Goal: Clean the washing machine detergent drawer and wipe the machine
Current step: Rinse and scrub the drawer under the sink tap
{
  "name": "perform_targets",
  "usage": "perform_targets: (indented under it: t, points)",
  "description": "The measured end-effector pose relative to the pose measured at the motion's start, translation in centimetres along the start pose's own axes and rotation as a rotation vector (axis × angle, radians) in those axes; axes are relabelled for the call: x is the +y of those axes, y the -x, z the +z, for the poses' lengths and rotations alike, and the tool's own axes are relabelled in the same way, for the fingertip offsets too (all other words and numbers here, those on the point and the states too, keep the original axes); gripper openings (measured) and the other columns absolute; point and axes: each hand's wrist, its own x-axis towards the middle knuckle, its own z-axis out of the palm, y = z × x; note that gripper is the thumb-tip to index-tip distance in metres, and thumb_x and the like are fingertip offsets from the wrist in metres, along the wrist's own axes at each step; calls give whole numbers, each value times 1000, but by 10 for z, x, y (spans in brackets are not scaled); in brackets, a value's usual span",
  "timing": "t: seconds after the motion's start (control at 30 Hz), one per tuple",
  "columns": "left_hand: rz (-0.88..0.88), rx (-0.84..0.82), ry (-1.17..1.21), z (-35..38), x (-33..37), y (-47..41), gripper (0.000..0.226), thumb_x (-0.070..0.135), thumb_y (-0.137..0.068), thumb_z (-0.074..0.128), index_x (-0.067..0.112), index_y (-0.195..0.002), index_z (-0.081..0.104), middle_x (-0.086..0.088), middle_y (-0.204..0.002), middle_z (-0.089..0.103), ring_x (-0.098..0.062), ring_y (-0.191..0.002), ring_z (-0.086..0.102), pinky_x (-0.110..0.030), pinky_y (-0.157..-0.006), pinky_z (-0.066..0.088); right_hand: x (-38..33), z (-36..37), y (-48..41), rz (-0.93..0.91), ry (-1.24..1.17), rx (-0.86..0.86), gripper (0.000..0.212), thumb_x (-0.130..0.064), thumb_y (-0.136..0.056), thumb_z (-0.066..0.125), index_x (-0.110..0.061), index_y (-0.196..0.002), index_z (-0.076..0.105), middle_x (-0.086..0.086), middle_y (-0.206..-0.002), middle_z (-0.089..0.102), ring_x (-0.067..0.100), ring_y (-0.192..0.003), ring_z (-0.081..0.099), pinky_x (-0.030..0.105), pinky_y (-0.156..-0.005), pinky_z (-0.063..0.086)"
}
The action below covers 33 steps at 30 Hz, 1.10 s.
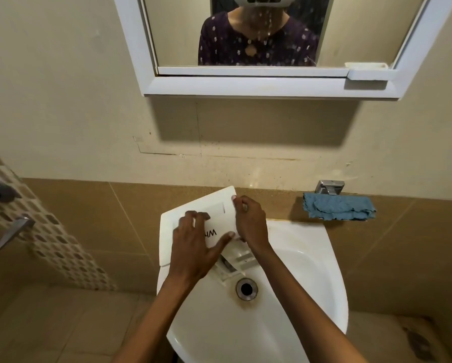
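Observation:
The white detergent drawer (206,205) is held tilted over the white sink (311,271), its front panel facing me with dark lettering partly showing. My left hand (193,247) lies across the panel's lower left, fingers spread over it and thumb along its lower edge. Gripping the panel's right edge is my right hand (251,221), with fingertips curled over the upper corner. Below my hands, the drawer's compartment part (235,260) reaches down into the basin. A blue cloth (338,209) lies folded on the tiled ledge to the right, apart from both hands.
The sink drain (246,288) sits just below the drawer. A metal fitting (329,187) stands behind the cloth. A white-framed mirror (259,48) hangs above with a person reflected. Metal door handles (7,231) are at the left. A tiled floor lies on both sides of the sink.

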Motion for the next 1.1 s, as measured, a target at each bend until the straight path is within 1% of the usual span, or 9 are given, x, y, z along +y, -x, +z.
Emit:
perform_targets:
  t: [0.1,0.2,0.27,0.33,0.47,0.7,0.83,0.97,1.1]
  points:
    - [142,-40,-109,-3,-1,-9,85,81,-68,37,12,-114,55,-5,-105,60,-26,-93,58,-40,-78,45,-10,0,0,10,-53,-18,34,-29,-99,42,-4,-93,64,3,-80,59,14,-71,53,26,-63,36]
    - [195,-1,-24,-8,-5,-18,57,48,-71,65,9,-112,56,-9,-101,59,-30,-91,57,-33,-71,39,-15,-3,-1,78,-204,-111,34,-32,-99,38,-8,-102,62,13,-94,65,25,-79,60,26,-60,43]
    - [175,57,65,-11,-10,-21,52,40,-70,65,6,-109,57,-11,-100,61,-32,-91,58,-36,-72,43,-17,-13,-2,126,-312,-183,35,-33,-101,33,-11,-102,61,13,-75,62,21,-58,59,23,-45,42]
    - [78,136,178,-15,-16,-21,51,35,-74,70,2,-110,57,-13,-105,63,-33,-97,58,-40,-80,46,-7,-31,-4,109,-305,-155,37,-34,-101,33,-11,-106,62,6,-66,60,14,-51,56,23,-46,43]
    - [-129,166,529,-23,-34,-21,65,62,-72,52,9,-109,57,-6,-95,62,-21,-79,56,-27,-61,42,49,-64,-8,182,85,-89,51,-49,-91,47,-16,-130,47,5,-123,55,22,-110,56,34,-92,43]
    - [-227,122,829,5,-56,-11,56,68,-74,44,15,-86,56,-11,-66,46,-20,-63,43,-34,-59,36,83,-88,3,244,-348,-336,37,-29,-85,63,-31,-120,56,3,-123,58,16,-111,58,28,-81,47]
    - [-346,113,931,21,-54,-1,42,66,-76,40,29,-82,58,-13,-73,48,-21,-69,45,-36,-64,38,76,-96,0,82,-271,-492,45,-4,-80,69,-24,-118,57,-7,-109,62,4,-96,61,16,-79,48]
    - [-503,89,1049,35,-50,0,30,45,-95,43,25,-108,60,-7,-97,62,-26,-94,59,-44,-84,47,63,-90,-7,70,-346,-240,36,-5,-78,71,-17,-111,60,-1,-106,64,8,-98,59,13,-75,49]
    - [-523,221,818,34,-47,-4,66,34,-84,63,3,-133,32,-16,-125,49,-35,-117,49,-42,-95,44,48,-73,-11,63,-382,-185,38,-8,-73,76,-21,-106,65,-5,-104,66,12,-94,61,16,-72,53]
